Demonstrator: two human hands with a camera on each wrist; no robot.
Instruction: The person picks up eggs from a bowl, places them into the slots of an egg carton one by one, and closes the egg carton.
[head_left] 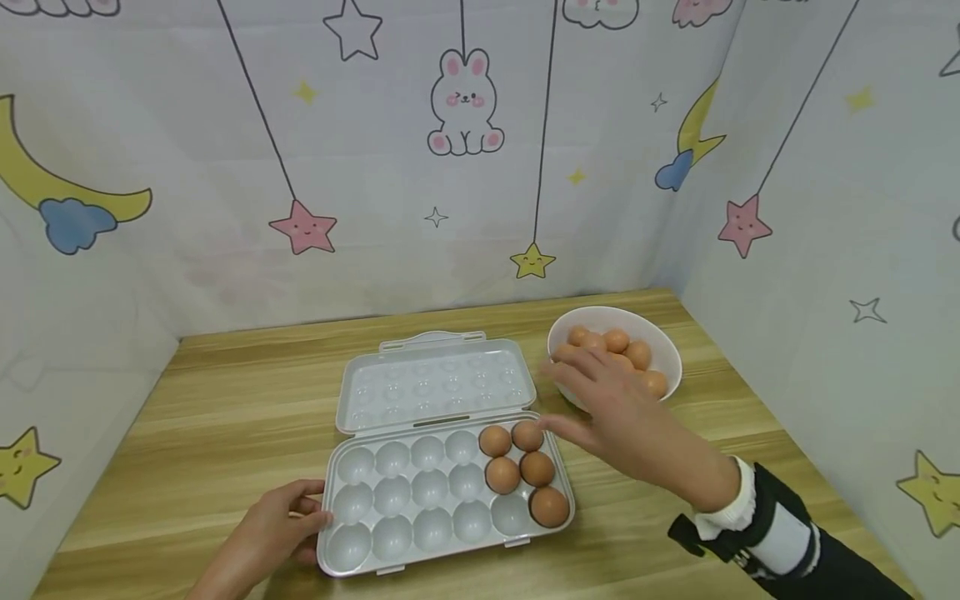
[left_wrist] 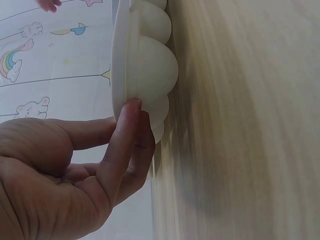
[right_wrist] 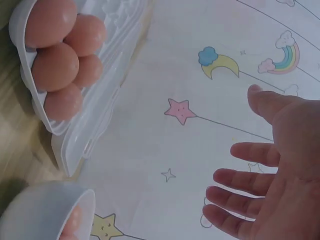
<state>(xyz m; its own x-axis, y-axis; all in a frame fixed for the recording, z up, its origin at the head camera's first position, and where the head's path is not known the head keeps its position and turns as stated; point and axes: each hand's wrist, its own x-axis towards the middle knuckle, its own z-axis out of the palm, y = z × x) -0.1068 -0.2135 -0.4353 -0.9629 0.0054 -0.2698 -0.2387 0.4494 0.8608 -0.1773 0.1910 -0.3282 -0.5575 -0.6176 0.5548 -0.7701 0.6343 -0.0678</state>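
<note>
Hovering by the near rim of a deep white bowl (head_left: 666,350) heaped with smooth brown eggs (head_left: 639,356), the right hand (head_left: 618,412) is spread wide, holding nothing; the bowl lies at its 12 o'clock, far nearer it than the other hand. At its 8 o'clock sits an opened pale-grey plastic egg tray (head_left: 430,489), long axis roughly 9-to-3, with five eggs (head_left: 503,475) toward 3 o'clock. The left hand (head_left: 273,523) pinches the tray's 9 o'clock end.
</note>
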